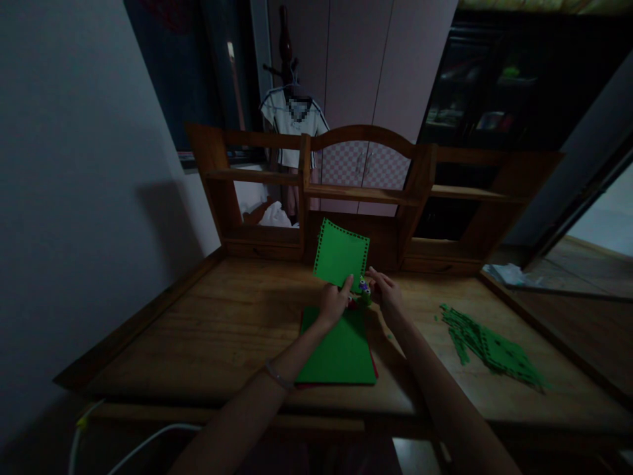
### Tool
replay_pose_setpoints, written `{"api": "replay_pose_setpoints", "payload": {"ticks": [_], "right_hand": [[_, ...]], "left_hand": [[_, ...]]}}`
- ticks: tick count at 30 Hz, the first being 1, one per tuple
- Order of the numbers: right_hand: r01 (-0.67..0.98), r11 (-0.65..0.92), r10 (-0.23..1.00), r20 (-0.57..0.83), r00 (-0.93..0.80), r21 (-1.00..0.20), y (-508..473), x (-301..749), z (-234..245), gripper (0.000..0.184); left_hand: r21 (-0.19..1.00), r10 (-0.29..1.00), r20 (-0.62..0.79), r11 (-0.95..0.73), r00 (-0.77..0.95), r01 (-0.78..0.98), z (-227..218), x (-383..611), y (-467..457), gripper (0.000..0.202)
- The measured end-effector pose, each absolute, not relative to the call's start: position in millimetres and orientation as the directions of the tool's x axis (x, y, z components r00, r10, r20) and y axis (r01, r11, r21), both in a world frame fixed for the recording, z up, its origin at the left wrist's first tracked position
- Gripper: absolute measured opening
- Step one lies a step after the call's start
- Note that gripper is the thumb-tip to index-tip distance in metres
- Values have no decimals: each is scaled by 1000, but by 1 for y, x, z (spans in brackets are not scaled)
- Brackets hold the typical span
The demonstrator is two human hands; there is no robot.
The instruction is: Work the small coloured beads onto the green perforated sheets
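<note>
My left hand [335,302] pinches the lower edge of a green sheet [341,254], thumb on top. The sheet is held up at a tilt, with rows of small dark holes along its left, top and right edges. Close by its lower right corner is my right hand [387,293], fingers bent together; what they grip, if anything, is too small to make out. Small colourful figures with round eyes, one purple [364,285] and one green [366,298], show between the hands. Below lies a stack of green sheets [341,349], with a red edge showing under it.
On the right of the wooden desk [222,330] lies a pile of green perforated strips and scraps [494,349]. A wooden shelf unit [363,192] runs along the back edge. A white cable [148,439] hangs at the front left.
</note>
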State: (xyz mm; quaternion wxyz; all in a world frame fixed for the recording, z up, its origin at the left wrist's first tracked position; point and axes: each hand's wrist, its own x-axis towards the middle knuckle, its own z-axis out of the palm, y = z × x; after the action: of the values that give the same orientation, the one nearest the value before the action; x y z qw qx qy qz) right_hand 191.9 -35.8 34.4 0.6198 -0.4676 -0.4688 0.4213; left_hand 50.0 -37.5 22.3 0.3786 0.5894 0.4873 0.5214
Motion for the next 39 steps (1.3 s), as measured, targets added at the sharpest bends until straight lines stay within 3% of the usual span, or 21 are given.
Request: {"api": "replay_pose_setpoints", "payload": {"ticks": [8,15,23,32,39], "right_hand": [[-156,148,987,137,79,-977,-37,188,37,42],[-74,160,985,164,-53,-984,-40,185,29,36],[-108,179,982,171,79,-978,-38,186,31,37],[-126,199,972,179,155,-972,-32,192,26,34],[-213,194,976,167,138,-958,-28,194,22,28]], "left_hand": [[977,973,205,-198,-101,79,28,47,-39,47],[987,978,163,-162,-132,19,32,46,-39,42],[993,985,115,-113,-131,19,28,49,-38,39],[983,982,102,-75,161,-166,20,64,-39,46],[976,978,182,-167,98,-139,16,64,-37,43]]}}
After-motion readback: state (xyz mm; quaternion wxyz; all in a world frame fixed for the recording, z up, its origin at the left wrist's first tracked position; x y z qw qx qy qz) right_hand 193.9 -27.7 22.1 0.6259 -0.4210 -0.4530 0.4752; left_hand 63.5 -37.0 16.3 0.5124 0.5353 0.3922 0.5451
